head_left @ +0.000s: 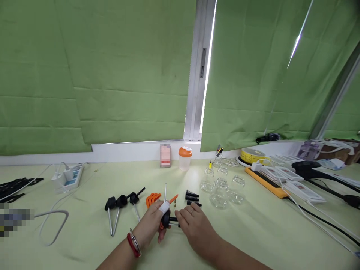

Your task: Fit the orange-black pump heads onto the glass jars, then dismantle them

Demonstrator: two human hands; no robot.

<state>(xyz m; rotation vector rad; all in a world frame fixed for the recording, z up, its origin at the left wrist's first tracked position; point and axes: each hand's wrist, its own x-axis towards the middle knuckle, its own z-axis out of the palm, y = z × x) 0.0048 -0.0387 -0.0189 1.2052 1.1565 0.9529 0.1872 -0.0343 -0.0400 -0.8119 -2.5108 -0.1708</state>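
My left hand (149,224) is closed round a black plastic part (165,219) fitted with metal rods and an orange piece (173,199). White wrapping (164,207) covers the end of its thumb. The fingers of my right hand (195,228) are pressed together at the right end of the same part, on its black rod (173,219); the fingertips are partly hidden. Left of my hands lie similar black parts (122,201) with metal rods. Behind the hands are several orange curved pieces (153,198) and several black comb-like pieces (192,198).
Several clear glass jars (219,197) stand to the right. An orange-lidded cup (185,159) and a phone (165,155) are at the back. A power strip (69,178) sits left; a black-and-orange strip (266,182), cables and yellow tape (252,154) lie right.
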